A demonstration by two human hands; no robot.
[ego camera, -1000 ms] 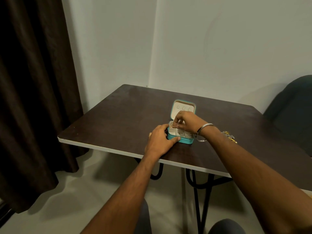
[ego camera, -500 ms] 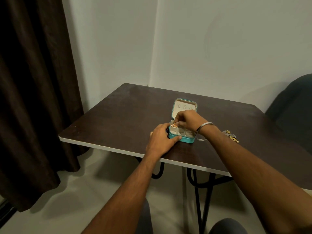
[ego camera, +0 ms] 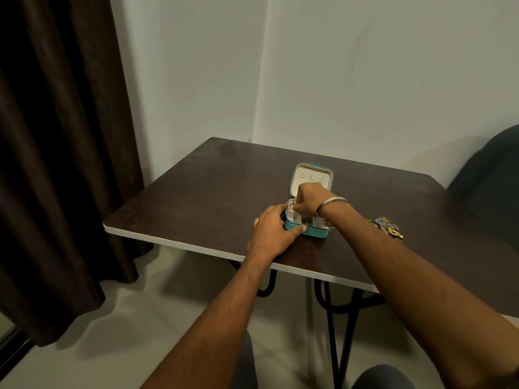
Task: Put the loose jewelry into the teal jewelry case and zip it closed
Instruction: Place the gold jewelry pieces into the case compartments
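The left hand (ego camera: 273, 230) grips the front left corner of the open teal jewelry case (ego camera: 307, 224) near the table (ego camera: 196, 197) edge, apparently to steady it, while the right hand (ego camera: 310, 199) pinches a gold piece (ego camera: 292, 206) into its rear left compartment; more loose jewelry (ego camera: 389, 227) waits to the right.

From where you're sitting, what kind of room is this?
Probably a plain room in a home, in a corner. A small dark table on black metal legs stands against bare pale walls, a heavy dark curtain hangs at the left, and a dark chair stands at the right.
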